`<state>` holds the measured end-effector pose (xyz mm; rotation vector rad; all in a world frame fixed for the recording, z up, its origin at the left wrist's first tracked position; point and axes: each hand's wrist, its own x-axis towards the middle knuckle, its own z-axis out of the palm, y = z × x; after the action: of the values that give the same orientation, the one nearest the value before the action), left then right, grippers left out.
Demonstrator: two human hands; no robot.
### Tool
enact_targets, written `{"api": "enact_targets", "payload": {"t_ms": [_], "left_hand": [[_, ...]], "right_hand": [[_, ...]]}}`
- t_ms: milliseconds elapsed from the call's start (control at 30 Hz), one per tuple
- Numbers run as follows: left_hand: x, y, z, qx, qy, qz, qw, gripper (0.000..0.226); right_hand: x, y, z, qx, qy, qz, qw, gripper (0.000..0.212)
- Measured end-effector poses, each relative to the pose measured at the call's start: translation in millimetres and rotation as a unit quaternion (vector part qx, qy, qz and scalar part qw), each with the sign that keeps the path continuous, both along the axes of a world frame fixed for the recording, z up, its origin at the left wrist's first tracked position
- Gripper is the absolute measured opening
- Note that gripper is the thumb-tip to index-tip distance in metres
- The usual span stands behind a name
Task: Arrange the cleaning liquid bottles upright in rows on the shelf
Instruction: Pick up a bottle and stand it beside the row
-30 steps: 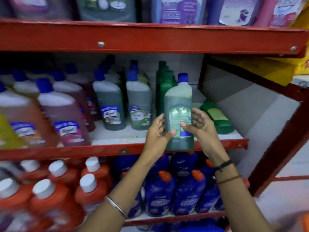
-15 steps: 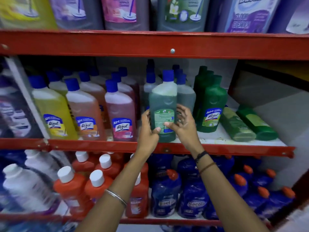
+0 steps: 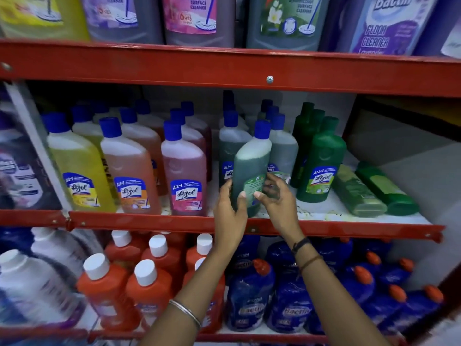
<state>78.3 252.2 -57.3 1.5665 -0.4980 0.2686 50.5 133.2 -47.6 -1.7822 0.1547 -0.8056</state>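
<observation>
A blue-capped bottle of dark green liquid (image 3: 252, 158) stands at the front of the middle shelf (image 3: 149, 219), leaning slightly to the right, its base near the shelf's red edge. My left hand (image 3: 228, 208) holds its lower left side with the thumb on the front. From the right, my right hand (image 3: 278, 196) clasps it at the label. Behind it stand rows of similar blue-capped bottles (image 3: 230, 143). An upright dark green bottle (image 3: 321, 166) stands to the right. Two green bottles (image 3: 356, 193) lie on their sides at the right end.
Upright rows of yellow (image 3: 77, 166), orange (image 3: 129, 168) and pink (image 3: 184, 171) bottles fill the shelf's left half. Large cleaner cans (image 3: 197, 18) stand on the shelf above. Orange bottles (image 3: 104, 285) and blue Bactil bottles (image 3: 249, 295) fill the shelf below.
The bottle went left along the shelf, from beside the lying green bottles to the front of the blue-capped green row, and now leans right. Both hands stayed on it.
</observation>
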Motion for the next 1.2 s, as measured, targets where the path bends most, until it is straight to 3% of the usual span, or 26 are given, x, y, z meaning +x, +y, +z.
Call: {"api": "enact_targets", "payload": {"t_ms": [167, 300, 367, 433, 567, 633, 733, 933, 1067, 1200], "left_hand": [[-14.9, -2.0, 0.3, 0.002, -0.047, 0.067, 0.997, 0.03], [-10.8, 0.8, 4.0, -0.011, -0.05, 0.048, 0.998, 0.021], [-6.1, -0.3, 3.7, -0.013, -0.042, 0.039, 0.998, 0.017], [-3.2, -3.5, 2.3, -0.01, -0.015, 0.038, 0.999, 0.029], [3.5, -8.5, 0.4, 0.04, 0.037, 0.011, 0.998, 0.061], [5.8, -8.1, 2.7, 0.053, 0.055, -0.018, 0.997, 0.064], [5.8, -4.2, 4.7, 0.063, 0.055, 0.013, 0.996, 0.061], [-8.0, -1.4, -1.2, 0.051, 0.037, 0.088, 0.994, 0.058], [-18.2, 5.0, -2.5, 0.069, 0.017, 0.1, 0.992, 0.061], [-23.0, 7.7, -1.6, 0.083, 0.0, 0.091, 0.992, 0.064]], "right_hand": [[0.4, -2.3, 0.4, 0.022, -0.001, 0.037, 0.999, 0.023], [3.0, -1.1, 2.9, 0.073, 0.04, 0.085, 0.993, 0.025], [-0.3, 0.4, 5.2, 0.094, 0.06, 0.112, 0.987, 0.032], [-3.8, 1.3, 5.1, 0.1, 0.071, 0.121, 0.985, 0.051], [-5.8, 1.3, 4.9, 0.093, 0.085, 0.116, 0.985, 0.048], [-5.3, 2.6, 8.8, 0.081, 0.088, 0.116, 0.986, 0.063], [-3.1, 1.5, 7.4, 0.062, 0.096, 0.119, 0.986, 0.077], [-4.9, 9.1, 6.3, 0.059, 0.066, 0.124, 0.988, 0.026], [-4.8, 11.0, 4.9, 0.04, 0.068, 0.106, 0.991, 0.046], [-6.8, 11.9, 4.0, 0.026, 0.06, 0.082, 0.994, 0.028]]}}
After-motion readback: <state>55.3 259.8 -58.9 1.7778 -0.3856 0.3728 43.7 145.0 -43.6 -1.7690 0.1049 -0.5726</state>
